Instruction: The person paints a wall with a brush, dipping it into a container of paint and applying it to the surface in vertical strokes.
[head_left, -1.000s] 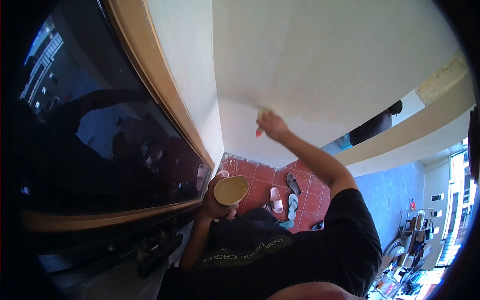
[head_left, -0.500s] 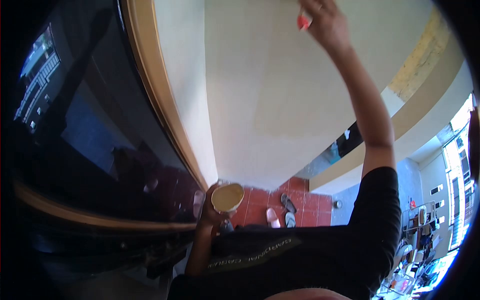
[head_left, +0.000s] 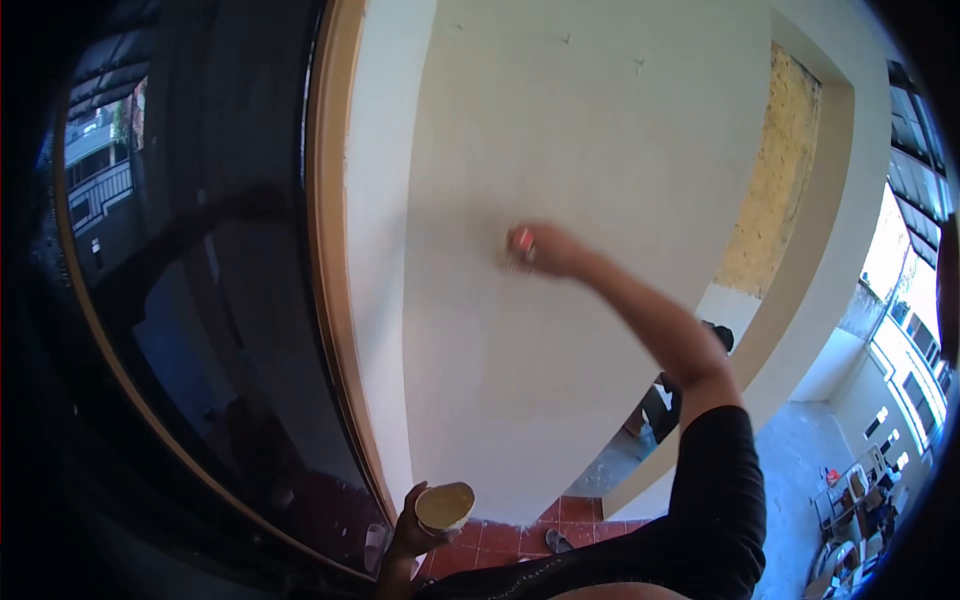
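Observation:
My left hand (head_left: pixel 409 532) is wrapped round the side of a small tub (head_left: pixel 452 527) of cream-coloured paint, held low by the door frame with its mouth facing up. My right arm stretches out to the pale wall (head_left: pixel 540 380). In my right hand (head_left: pixel 549 250), closed and blurred by motion, is a small paintbrush (head_left: pixel 526 241) with a red handle. Its bristle end is smeared and mostly hidden, close against the wall surface.
On the left stands a dark glossy pane (head_left: pixel 220 300) in a brown wooden frame (head_left: pixel 335 200). Hooks or nails (head_left: pixel 639 66) stick out high on the wall. A rough yellow patch (head_left: pixel 775 180) lies to the right. Below are red floor tiles (head_left: pixel 495 538) and a sandal (head_left: pixel 558 541).
My right hand has come down and left from high on the wall, still holding the brush. The view has tilted upward, so the tub and floor sit lower in it.

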